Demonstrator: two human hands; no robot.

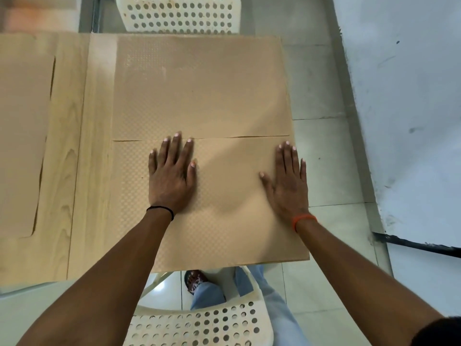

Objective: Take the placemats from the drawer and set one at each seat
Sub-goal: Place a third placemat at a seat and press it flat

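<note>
A tan textured placemat (232,196) lies flat at the table's near right end, in front of the near chair. My left hand (172,174) and my right hand (289,182) both press flat on it, fingers spread, holding nothing. A second tan placemat (199,88) lies just beyond, its near edge meeting the first one's far edge, in front of the far chair. Another placemat (22,146) lies at the left, partly cut off by the frame.
The light wooden table (82,158) ends at the right just past the placemats. A white perforated plastic chair (199,325) stands below me, another white perforated chair (179,13) at the far side. Tiled floor (329,156) and a pale wall (411,108) lie to the right.
</note>
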